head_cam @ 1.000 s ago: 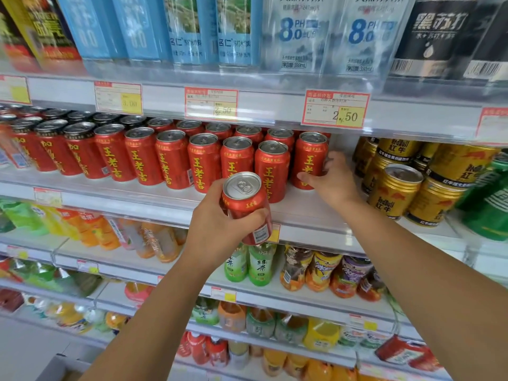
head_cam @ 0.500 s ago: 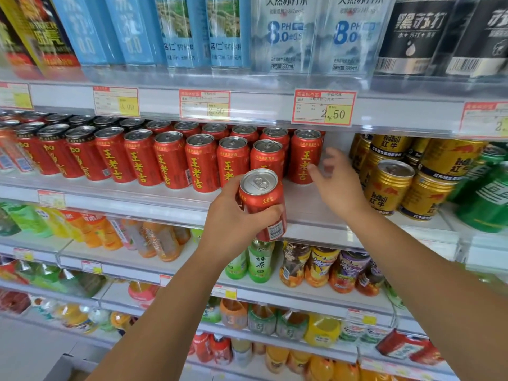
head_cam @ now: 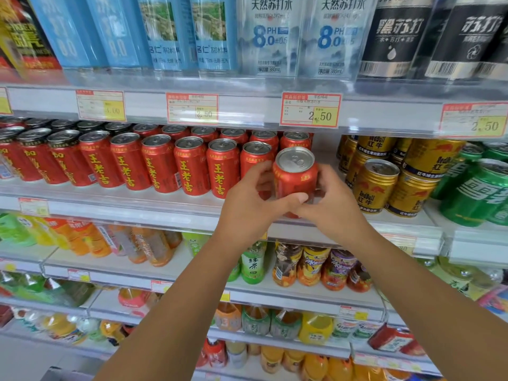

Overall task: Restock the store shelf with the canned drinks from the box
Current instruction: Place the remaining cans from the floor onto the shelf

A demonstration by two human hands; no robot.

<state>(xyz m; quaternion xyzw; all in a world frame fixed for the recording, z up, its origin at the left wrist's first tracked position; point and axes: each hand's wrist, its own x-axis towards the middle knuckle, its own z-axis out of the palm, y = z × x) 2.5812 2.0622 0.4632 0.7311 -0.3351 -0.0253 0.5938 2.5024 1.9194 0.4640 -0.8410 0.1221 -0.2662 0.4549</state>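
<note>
A red can [head_cam: 295, 174] with a silver top is held upright at the right end of the front row of red cans [head_cam: 189, 166], just above the front edge of the shelf [head_cam: 110, 204]. My left hand [head_cam: 253, 207] grips it from the left, thumb across its lower front. My right hand [head_cam: 332, 204] holds its right side, fingers curled round it. The can's base is hidden behind my hands. The box is out of view.
Gold cans [head_cam: 376, 185] stand right of the held can, green cans [head_cam: 478, 193] farther right. A shelf of bottles [head_cam: 269, 37] with price tags [head_cam: 310, 110] hangs close overhead. Lower shelves hold juice and tea bottles [head_cam: 253, 262].
My left hand carried the red can up and right to the row's right end. My right hand left the shelved can and came onto the held can's right side.
</note>
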